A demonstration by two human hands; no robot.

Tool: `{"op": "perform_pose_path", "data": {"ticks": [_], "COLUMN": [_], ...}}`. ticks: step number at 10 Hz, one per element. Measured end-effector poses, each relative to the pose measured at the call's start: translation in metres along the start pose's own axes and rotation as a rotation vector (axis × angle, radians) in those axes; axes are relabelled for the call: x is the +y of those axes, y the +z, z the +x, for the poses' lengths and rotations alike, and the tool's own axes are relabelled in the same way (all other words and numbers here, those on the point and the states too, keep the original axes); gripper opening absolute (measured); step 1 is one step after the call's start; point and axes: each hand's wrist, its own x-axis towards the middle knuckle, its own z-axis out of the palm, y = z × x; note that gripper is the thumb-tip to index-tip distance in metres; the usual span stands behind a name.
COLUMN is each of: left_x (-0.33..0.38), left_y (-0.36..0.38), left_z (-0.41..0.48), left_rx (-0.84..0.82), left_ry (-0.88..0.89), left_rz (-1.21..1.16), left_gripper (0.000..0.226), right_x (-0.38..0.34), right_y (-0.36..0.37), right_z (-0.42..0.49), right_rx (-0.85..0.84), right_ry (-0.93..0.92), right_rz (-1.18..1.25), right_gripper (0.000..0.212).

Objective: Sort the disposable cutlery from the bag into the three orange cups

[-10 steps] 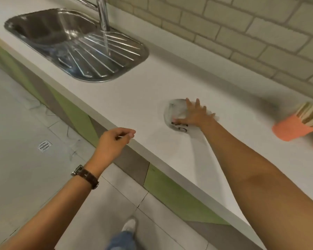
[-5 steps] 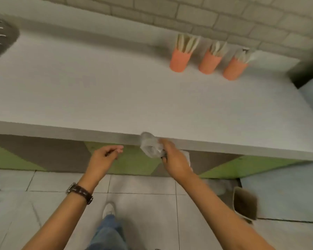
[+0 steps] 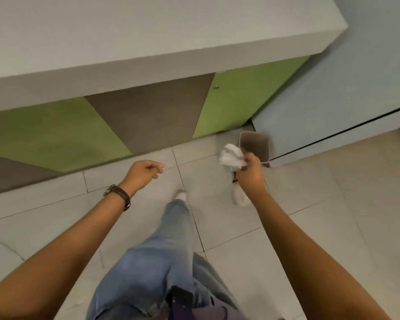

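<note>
My right hand (image 3: 252, 172) grips the crumpled clear plastic bag (image 3: 230, 155) and holds it over the floor, just in front of a small bin (image 3: 255, 146). The bag looks empty and bunched up. My left hand (image 3: 146, 170) hangs in the air in front of the cabinets with loosely curled fingers and holds nothing. The three orange cups and the cutlery are out of view.
The white countertop (image 3: 148, 42) ends at a corner on the upper right. Green and brown cabinet doors (image 3: 79, 130) run below it. The bin stands on the tiled floor (image 3: 333, 204) against a pale blue wall panel (image 3: 333, 100). My legs and white shoes are below.
The view has dropped from the counter to the floor. My right hand carried the bag off the counter edge, down and right to the bin. The cups left the view.
</note>
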Motion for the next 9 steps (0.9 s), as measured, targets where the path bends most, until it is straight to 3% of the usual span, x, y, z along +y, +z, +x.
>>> {"op": "perform_pose_path", "data": {"ticks": [1,2,3,5,6,7,8,9], "left_x": [0.010,0.021,0.029,0.024,0.013,-0.003,-0.018,-0.016], "left_y": [0.055,0.102,0.147,0.227,0.259,0.281,0.286,0.276], "left_z": [0.043,0.089,0.148,0.260,0.318,0.364,0.386,0.379], "left_rx": [-0.048,-0.070,-0.047,-0.030,-0.031,-0.029,-0.035,0.032], "left_ry": [-0.069,-0.134,-0.199,-0.169,-0.134,-0.083,-0.064,-0.060], "left_rz": [0.012,-0.002,-0.028,-0.017,-0.026,-0.097,-0.068,0.145], "left_gripper": [0.020,0.019,0.017,0.020,0.019,0.018,0.025,0.016], "right_x": [0.046,0.093,0.140,0.221,0.264,0.314,0.356,0.350], "right_y": [-0.013,-0.019,-0.025,-0.006,0.021,0.063,0.097,0.104], "right_z": [0.061,0.123,0.182,0.299,0.352,0.395,0.419,0.421], "right_rx": [0.067,0.056,0.096,0.150,0.209,0.156,-0.204,-0.560], "right_ry": [0.120,0.233,0.338,0.304,0.330,0.309,0.361,0.436], "right_rz": [0.054,-0.042,-0.225,0.048,0.074,-0.013,-0.511,-0.471], "right_gripper": [0.017,0.007,0.016,0.014,0.022,0.033,0.063,0.069]}}
